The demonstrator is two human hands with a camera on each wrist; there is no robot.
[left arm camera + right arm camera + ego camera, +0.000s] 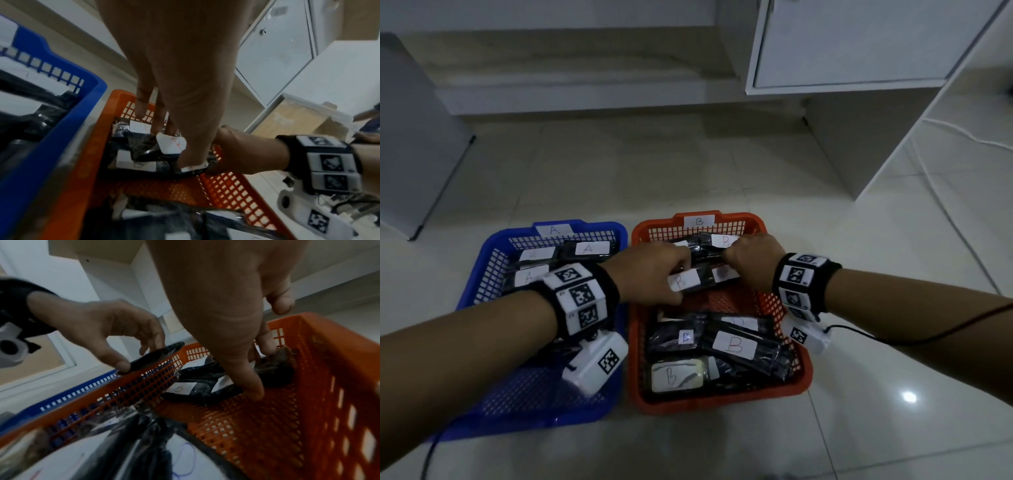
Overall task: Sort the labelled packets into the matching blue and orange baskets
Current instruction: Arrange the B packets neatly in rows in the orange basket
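A blue basket (482,260) tagged A stands on the left with several black packets labelled A (592,248) in its far end. Beside it an orange basket (804,363) tagged B holds black packets labelled B (732,344) near me and more at the far end. Both hands are over that far end. My left hand (681,274) (174,144) pinches a B packet (685,281) (162,352) between thumb and fingers, just above the basket wall. My right hand (732,260) (259,369) grips another B packet (724,274) lying in the basket.
The baskets sit side by side on a pale tiled floor (619,164). A white cabinet (842,44) stands behind on the right, a grey panel (414,137) on the left. A white cable (962,133) runs over the floor at right; a dark cable (893,337) hangs from my right wrist.
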